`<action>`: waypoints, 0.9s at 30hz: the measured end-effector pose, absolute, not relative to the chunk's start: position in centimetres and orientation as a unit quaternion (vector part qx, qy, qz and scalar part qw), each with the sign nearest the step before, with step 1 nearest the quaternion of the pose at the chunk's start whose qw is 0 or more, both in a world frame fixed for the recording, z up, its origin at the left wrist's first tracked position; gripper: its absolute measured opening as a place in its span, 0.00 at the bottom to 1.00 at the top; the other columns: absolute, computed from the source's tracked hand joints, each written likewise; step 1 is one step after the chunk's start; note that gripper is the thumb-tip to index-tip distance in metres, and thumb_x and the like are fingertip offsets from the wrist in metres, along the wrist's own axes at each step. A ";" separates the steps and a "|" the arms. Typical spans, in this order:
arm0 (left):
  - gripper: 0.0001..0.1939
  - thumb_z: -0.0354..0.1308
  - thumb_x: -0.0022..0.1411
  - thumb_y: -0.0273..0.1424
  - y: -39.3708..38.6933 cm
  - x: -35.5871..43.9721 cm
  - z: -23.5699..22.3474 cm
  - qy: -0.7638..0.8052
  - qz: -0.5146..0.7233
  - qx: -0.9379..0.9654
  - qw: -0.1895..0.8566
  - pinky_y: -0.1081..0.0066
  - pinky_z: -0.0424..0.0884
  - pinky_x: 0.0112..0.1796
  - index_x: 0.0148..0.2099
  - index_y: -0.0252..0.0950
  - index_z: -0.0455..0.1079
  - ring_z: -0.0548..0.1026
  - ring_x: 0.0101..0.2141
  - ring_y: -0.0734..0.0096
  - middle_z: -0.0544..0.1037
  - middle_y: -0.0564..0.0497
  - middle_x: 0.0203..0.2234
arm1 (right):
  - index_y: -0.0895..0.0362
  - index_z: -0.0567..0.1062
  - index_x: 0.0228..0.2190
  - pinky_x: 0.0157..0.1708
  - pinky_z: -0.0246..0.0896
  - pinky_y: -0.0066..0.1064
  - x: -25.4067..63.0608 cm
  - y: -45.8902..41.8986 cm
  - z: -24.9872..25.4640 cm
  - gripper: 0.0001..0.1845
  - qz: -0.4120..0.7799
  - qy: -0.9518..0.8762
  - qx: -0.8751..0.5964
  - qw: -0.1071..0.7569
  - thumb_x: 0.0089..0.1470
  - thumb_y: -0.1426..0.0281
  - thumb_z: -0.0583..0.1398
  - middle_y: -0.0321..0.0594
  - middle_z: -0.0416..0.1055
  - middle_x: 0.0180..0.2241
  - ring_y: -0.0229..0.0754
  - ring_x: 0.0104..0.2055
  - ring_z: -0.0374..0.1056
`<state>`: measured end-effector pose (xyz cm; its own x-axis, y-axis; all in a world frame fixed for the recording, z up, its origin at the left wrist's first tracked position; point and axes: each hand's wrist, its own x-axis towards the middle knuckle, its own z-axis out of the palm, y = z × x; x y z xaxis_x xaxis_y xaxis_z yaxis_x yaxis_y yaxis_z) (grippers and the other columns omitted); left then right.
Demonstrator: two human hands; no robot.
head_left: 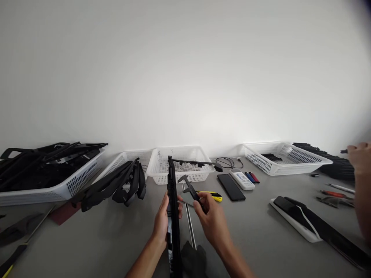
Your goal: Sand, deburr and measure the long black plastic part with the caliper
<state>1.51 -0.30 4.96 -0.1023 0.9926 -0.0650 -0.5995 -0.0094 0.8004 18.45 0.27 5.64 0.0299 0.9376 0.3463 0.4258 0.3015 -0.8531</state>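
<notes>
Upright in the middle of the view is a long black plastic strip [173,189], and my left hand [162,220] is closed round it, thumb on the near side and fingertips showing on the right. My right hand [213,218] grips a dark caliper [189,188] by its body. The caliper's jaws point up and left, close to the strip but apart from it. Just behind the caliper lies a yellow and black utility knife [213,195]. A thin metal rule or rod [189,224] lies on the table between my hands.
White baskets [179,177] line the wall, several holding black plastic parts [127,183]. Right of my hands lie a phone [231,187], a white device [242,180] and a cable [228,162]. A large black-and-white piece [307,224] lies farther right, near another person's hand [359,158].
</notes>
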 end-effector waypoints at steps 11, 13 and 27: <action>0.28 0.77 0.60 0.45 -1.5 0.2 6.6 0.254 0.621 0.287 0.683 0.67 0.74 0.46 0.59 0.40 0.81 0.80 0.45 0.60 0.84 0.46 0.42 | 0.55 0.78 0.48 0.29 0.62 0.31 19.5 -0.2 8.9 0.19 0.281 -0.700 -0.484 0.445 0.68 0.54 0.60 0.38 0.76 0.30 0.43 0.28 0.71; 0.26 0.77 0.61 0.43 -1.6 -0.1 6.7 0.248 0.617 0.311 0.679 0.66 0.74 0.49 0.59 0.40 0.82 0.80 0.49 0.57 0.84 0.45 0.46 | 0.54 0.79 0.47 0.30 0.63 0.31 20.5 -0.1 10.7 0.17 0.263 -0.715 -0.479 0.437 0.67 0.55 0.62 0.38 0.77 0.32 0.43 0.30 0.71; 0.26 0.81 0.56 0.43 -2.1 1.3 5.3 0.298 0.575 0.373 0.665 0.51 0.75 0.60 0.56 0.49 0.82 0.80 0.58 0.49 0.85 0.48 0.55 | 0.48 0.81 0.54 0.36 0.66 0.30 22.3 -0.2 12.7 0.15 0.201 -0.836 -0.402 0.314 0.70 0.60 0.64 0.37 0.85 0.37 0.44 0.35 0.80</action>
